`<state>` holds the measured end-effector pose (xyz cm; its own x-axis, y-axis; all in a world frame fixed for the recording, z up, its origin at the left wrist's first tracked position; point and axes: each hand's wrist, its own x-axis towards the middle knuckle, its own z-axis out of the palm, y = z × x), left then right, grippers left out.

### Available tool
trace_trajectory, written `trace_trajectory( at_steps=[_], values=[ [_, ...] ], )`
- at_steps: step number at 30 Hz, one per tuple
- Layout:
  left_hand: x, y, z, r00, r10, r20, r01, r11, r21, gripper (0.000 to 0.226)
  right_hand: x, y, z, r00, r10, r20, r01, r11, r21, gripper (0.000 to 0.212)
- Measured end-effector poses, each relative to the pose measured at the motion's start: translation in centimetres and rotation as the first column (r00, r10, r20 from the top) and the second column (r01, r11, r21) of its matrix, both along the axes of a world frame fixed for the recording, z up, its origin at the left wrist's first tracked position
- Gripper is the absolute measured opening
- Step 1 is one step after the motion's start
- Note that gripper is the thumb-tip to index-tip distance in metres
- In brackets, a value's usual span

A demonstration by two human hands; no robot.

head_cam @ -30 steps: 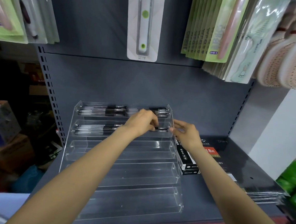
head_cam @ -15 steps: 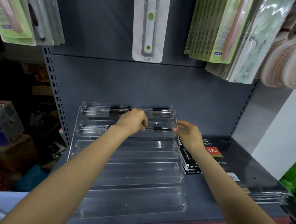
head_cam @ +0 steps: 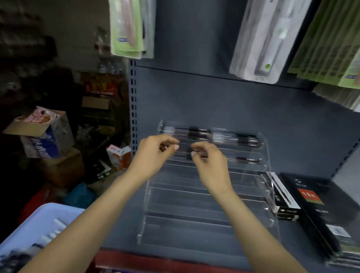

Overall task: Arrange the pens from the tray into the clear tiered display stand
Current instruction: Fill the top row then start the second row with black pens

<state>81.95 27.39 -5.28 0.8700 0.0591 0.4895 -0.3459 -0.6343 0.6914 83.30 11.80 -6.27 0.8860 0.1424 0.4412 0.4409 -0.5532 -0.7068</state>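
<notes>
The clear tiered display stand [head_cam: 266, 161] sits on the dark shelf. Several black-and-clear pens [head_cam: 216, 135] lie along its top tier, and a few more pens [head_cam: 247, 160] lie on the second tier. The lower tiers hold nothing. My left hand [head_cam: 153, 155] and my right hand [head_cam: 211, 169] hover close together in front of the second tier, fingers loosely curled, with nothing visible in either. A pale blue tray [head_cam: 34, 229] with blurred pens in it shows at the bottom left.
Black pen boxes [head_cam: 284, 201] and a stack of black notebooks [head_cam: 327, 215] lie right of the stand. Packaged goods [head_cam: 261, 36] hang overhead. Cardboard boxes [head_cam: 41, 135] and clutter fill the floor at left. The shelf has a red front edge [head_cam: 168, 265].
My view has swung left and down, bringing the tray into sight. Both hands have come off the second-tier pens and moved left, closer together.
</notes>
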Motion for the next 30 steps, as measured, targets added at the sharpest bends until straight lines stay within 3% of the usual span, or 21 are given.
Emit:
trace_trajectory(
  at_steps=[6,12,19,25,30],
  values=[
    [-6.0,13.7,-4.4,0.970,0.220,-0.103,-0.214,0.974,0.072,0.015,-4.6,14.1,-2.5,0.976,0.190,-0.102,-0.194,0.981,-0.027,0.022],
    [-12.2,27.4,-12.9,0.849,0.364,-0.383,-0.323,0.931,0.168,0.021,-9.0,27.4,-8.9,0.879,0.324,-0.351,-0.391,0.910,-0.138,0.029],
    [-15.8,35.2,-21.7,0.735,0.299,-0.609,-0.161,0.949,0.271,0.025,-11.0,34.3,-19.7,0.773,0.144,-0.618,-0.412,0.854,-0.317,0.030],
    [-15.7,36.3,-25.1,0.707,0.206,-0.676,0.037,0.945,0.326,0.029,-11.0,34.7,-23.3,0.742,0.041,-0.669,-0.423,0.803,-0.420,0.034],
    [-15.4,37.3,-27.2,0.726,0.214,-0.654,0.021,0.943,0.331,0.027,-10.6,34.9,-24.2,0.739,0.000,-0.674,-0.404,0.800,-0.444,0.024]
  ],
)
